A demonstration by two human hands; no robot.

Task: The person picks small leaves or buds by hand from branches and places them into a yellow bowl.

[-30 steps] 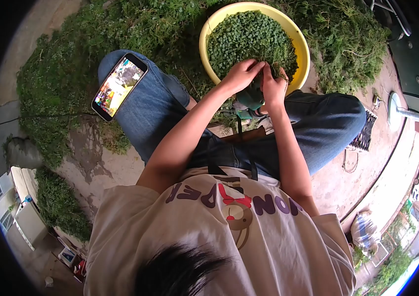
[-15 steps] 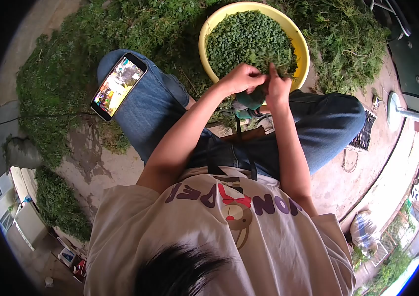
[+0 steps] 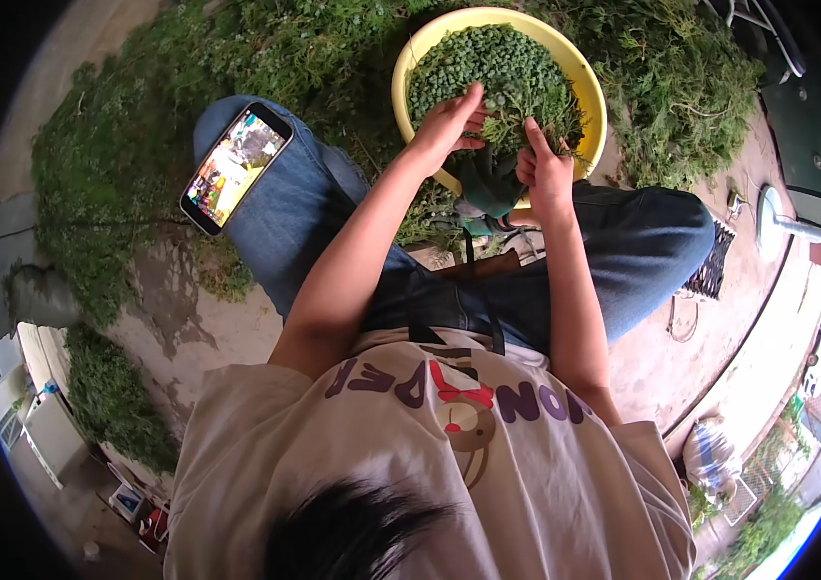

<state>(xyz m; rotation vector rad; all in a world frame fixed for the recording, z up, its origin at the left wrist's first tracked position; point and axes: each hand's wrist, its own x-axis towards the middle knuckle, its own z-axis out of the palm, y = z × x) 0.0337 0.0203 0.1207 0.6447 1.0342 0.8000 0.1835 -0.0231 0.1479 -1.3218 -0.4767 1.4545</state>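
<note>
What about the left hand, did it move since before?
Yes. The left hand moved forward, deeper over the yellow bowl, and now rests open on the greens inside.

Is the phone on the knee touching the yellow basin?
Apart. The head view shows the phone lying on the left knee, with green cuttings plainly between it and the yellow basin.

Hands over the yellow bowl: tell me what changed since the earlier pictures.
The left hand parted from the right hand and moved forward over the yellow bowl, fingers now spread open above the green pieces. The right hand stayed at the near rim, pinching a leafy sprig. The bowl, the phone on the left knee and the greenery around are as before.
</note>
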